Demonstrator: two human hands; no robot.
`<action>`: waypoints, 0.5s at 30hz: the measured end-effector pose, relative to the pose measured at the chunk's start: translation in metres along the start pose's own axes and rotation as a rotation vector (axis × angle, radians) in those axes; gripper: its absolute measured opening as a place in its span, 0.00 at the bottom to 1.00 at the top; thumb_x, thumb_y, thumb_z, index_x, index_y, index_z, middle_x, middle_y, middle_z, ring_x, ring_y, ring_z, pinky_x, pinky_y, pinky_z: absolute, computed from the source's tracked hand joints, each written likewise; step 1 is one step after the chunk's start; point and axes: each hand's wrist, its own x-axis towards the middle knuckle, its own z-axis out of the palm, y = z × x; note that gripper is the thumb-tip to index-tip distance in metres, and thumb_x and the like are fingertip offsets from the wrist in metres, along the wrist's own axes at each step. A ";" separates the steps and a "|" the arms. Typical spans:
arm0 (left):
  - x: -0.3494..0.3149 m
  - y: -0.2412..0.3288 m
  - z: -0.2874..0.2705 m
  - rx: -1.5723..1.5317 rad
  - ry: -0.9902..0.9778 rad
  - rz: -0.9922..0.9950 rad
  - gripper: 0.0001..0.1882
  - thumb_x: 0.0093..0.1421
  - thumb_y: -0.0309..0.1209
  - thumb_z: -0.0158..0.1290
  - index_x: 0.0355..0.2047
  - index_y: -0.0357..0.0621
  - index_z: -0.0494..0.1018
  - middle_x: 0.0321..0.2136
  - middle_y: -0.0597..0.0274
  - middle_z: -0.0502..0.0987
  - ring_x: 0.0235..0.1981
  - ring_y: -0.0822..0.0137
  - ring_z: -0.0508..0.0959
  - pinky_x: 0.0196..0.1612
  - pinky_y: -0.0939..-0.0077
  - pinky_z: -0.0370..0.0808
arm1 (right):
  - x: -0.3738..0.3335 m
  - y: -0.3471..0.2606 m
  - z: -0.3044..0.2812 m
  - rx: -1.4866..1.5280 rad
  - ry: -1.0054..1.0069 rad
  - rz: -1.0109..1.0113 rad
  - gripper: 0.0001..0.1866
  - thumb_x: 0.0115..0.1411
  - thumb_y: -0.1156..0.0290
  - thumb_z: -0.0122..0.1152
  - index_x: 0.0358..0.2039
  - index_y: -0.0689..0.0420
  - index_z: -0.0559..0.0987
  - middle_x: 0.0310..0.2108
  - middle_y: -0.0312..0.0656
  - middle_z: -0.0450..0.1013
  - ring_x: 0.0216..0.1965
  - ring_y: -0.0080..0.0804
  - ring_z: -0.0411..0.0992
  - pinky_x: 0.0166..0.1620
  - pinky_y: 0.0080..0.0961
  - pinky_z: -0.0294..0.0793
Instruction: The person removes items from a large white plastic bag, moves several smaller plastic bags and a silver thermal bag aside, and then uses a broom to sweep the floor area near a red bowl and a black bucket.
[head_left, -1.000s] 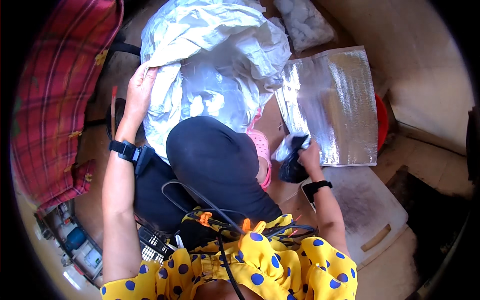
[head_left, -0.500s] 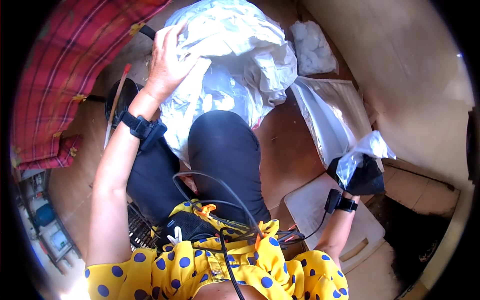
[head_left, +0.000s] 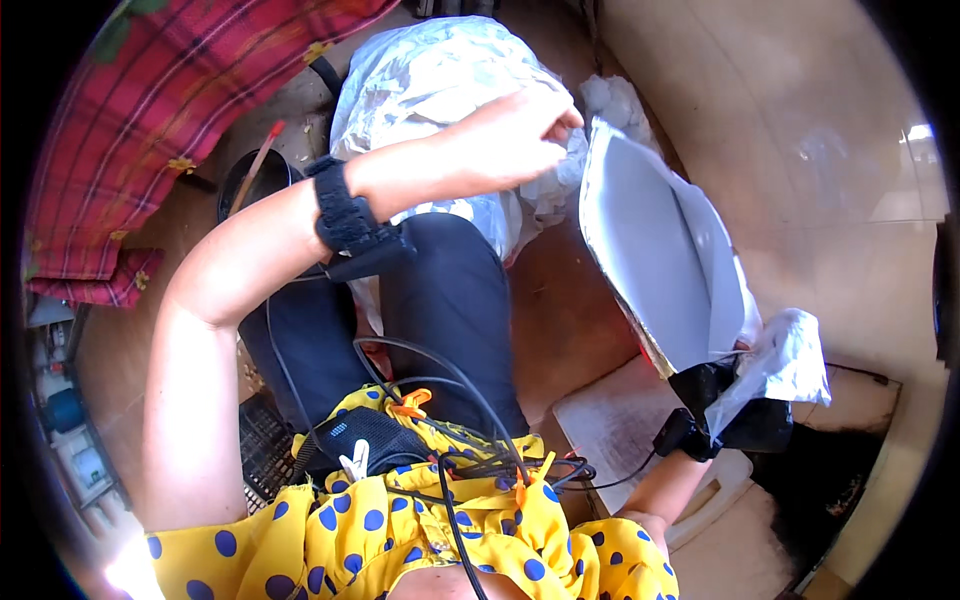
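Observation:
My left hand (head_left: 520, 135) reaches across to the right, fingers curled. Its fingertips are close to the upper corner of a flat white sack (head_left: 650, 230) whose mouth gapes; what those fingers hold, if anything, is hidden. Black plastic (head_left: 755, 425) and a crumpled clear plastic bag (head_left: 785, 365) cover most of my right hand (head_left: 742, 347), which grips the lower end of the white sack. A large stuffed white plastic bag (head_left: 430, 80) stands in front of my knees, partly behind my left forearm.
A smaller clear bag with white contents (head_left: 615, 105) lies by the wall. Below the right hand is a pale board (head_left: 610, 410) with a handle slot. A red plaid cloth (head_left: 200, 130) hangs at left, near a stick with a red tip (head_left: 258, 165). Black cables cross my lap.
My left hand has left the large white bag and swung right toward the white sack. The sack has been raised and its mouth spread wider. My right hand has moved slightly toward me.

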 end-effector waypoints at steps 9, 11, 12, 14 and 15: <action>0.001 0.038 0.077 -0.259 -0.038 -0.463 0.35 0.56 0.48 0.57 0.54 0.31 0.67 0.54 0.35 0.68 0.60 0.47 0.64 0.61 0.58 0.61 | 0.002 -0.051 0.020 0.269 0.020 0.096 0.24 0.59 0.62 0.58 0.54 0.58 0.71 0.49 0.40 0.72 0.49 0.36 0.71 0.51 0.30 0.71; 0.005 0.050 0.077 -0.814 -0.171 -0.771 0.33 0.54 0.46 0.59 0.51 0.32 0.69 0.55 0.39 0.66 0.64 0.53 0.58 0.64 0.62 0.54 | -0.004 -0.054 0.025 0.314 0.021 0.139 0.24 0.59 0.62 0.58 0.54 0.57 0.71 0.49 0.40 0.72 0.49 0.36 0.71 0.51 0.30 0.71; 0.005 0.051 0.078 -0.810 -0.163 -0.767 0.33 0.54 0.46 0.59 0.51 0.32 0.69 0.55 0.39 0.66 0.64 0.53 0.58 0.64 0.62 0.54 | -0.005 -0.057 0.030 0.339 0.014 0.162 0.24 0.59 0.62 0.58 0.54 0.57 0.71 0.49 0.40 0.72 0.49 0.36 0.71 0.51 0.30 0.71; 0.006 0.044 0.084 -0.870 -0.067 -0.641 0.28 0.53 0.41 0.60 0.47 0.31 0.71 0.49 0.40 0.72 0.54 0.54 0.70 0.55 0.63 0.66 | -0.009 -0.058 0.043 0.390 0.001 0.210 0.24 0.59 0.61 0.58 0.54 0.57 0.71 0.48 0.40 0.72 0.49 0.36 0.71 0.51 0.30 0.71; 0.015 0.026 0.095 -0.850 -0.068 -0.650 0.22 0.51 0.36 0.60 0.41 0.31 0.73 0.40 0.45 0.76 0.39 0.55 0.77 0.40 0.65 0.74 | -0.012 -0.060 0.047 0.405 0.001 0.231 0.24 0.59 0.61 0.58 0.54 0.57 0.71 0.48 0.40 0.72 0.49 0.36 0.71 0.51 0.30 0.71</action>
